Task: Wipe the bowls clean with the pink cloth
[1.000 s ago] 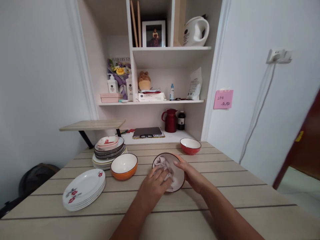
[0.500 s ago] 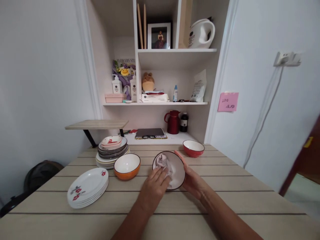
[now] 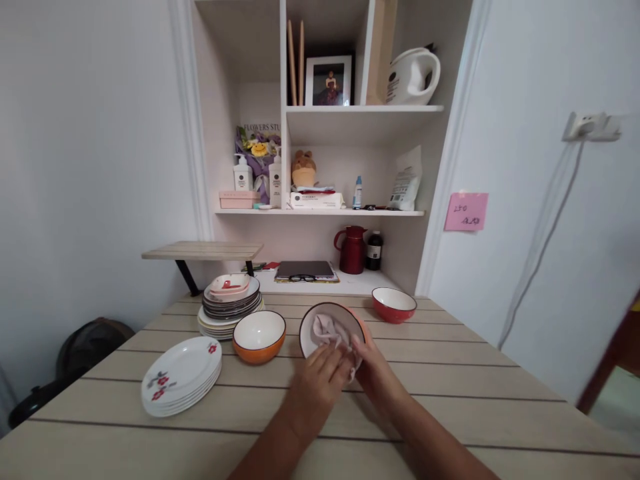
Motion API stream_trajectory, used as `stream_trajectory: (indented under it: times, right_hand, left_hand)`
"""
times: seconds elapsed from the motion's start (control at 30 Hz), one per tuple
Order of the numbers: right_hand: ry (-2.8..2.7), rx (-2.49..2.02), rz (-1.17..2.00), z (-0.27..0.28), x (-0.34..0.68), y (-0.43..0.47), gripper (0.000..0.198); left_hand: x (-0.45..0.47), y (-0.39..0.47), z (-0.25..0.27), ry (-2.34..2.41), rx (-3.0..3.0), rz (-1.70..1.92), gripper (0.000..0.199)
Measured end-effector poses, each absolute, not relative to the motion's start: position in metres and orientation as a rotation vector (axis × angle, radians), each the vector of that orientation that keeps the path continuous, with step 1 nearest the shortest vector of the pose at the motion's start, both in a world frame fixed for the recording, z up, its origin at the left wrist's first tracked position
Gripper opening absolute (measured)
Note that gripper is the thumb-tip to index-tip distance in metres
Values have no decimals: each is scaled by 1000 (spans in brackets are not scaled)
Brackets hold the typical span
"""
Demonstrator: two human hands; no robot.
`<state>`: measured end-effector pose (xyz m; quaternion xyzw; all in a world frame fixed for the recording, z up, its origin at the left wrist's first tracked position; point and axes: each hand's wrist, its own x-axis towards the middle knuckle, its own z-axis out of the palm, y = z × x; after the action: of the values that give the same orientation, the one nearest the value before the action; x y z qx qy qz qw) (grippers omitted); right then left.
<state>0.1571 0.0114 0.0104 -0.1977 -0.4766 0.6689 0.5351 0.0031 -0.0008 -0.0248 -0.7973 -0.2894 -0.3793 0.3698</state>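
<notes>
A bowl with a dark rim and white inside is tilted toward me above the table. My right hand grips its right side, thumb over the rim and fingers behind. My left hand presses a crumpled pale cloth against the inside and lower right rim, its fingers closed on the fabric. Left of the hands stands an orange bowl, white inside. Farther back on the right is a red bowl. The outside of the held bowl is mostly hidden.
A stack of white flowered plates lies at the left front. Behind it stands a taller pile of plates topped by small dishes. A raised wooden shelf overhangs the back left. A red jug and a dark bottle stand at the back.
My left hand and the cloth have moved from inside the bowl to its lower right rim. The bowl has turned and shifted slightly left, and the view has tilted a little.
</notes>
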Motion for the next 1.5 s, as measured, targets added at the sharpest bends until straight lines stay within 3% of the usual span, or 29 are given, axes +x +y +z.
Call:
stream_trajectory:
  times: [0.17, 0.37, 0.43, 0.5, 0.63, 0.93, 1.2, 1.37, 1.5]
  right_hand:
    - [-1259, -589, 1443, 36, 185, 15, 56]
    - [-1351, -719, 1577, 40, 216, 23, 60]
    - [-1253, -719, 1619, 32, 210, 25, 62]
    - [-1118, -750, 1634, 20, 199, 29, 58]
    - [-772, -797, 1684, -3, 182, 43, 42]
    - [-600, -712, 1751, -13, 156, 37, 29]
    - [-648, -735, 1610, -14, 145, 29, 42]
    - [-1020, -975, 1447, -12, 147, 27, 51]
    - [-1261, -1039, 1065, -20, 150, 37, 69]
  left_hand:
    - [8, -1, -24, -688, -2164, -861, 33]
    - [6, 3, -25, -649, -2050, -827, 20]
    - [2, 1, -22, -705, -2026, -857, 25]
    - [-2, -3, -18, -823, -2047, -907, 42]
    - [-7, -10, -15, -1034, -2086, -1193, 71]
    - [-7, 12, -37, -1373, -2565, -1881, 75]
    - [2, 9, -25, -1311, -2857, -2837, 106]
    - [0, -5, -11, -1438, -2558, -3137, 99]
    - [-4, -10, -5, -1596, -2560, -3145, 94]
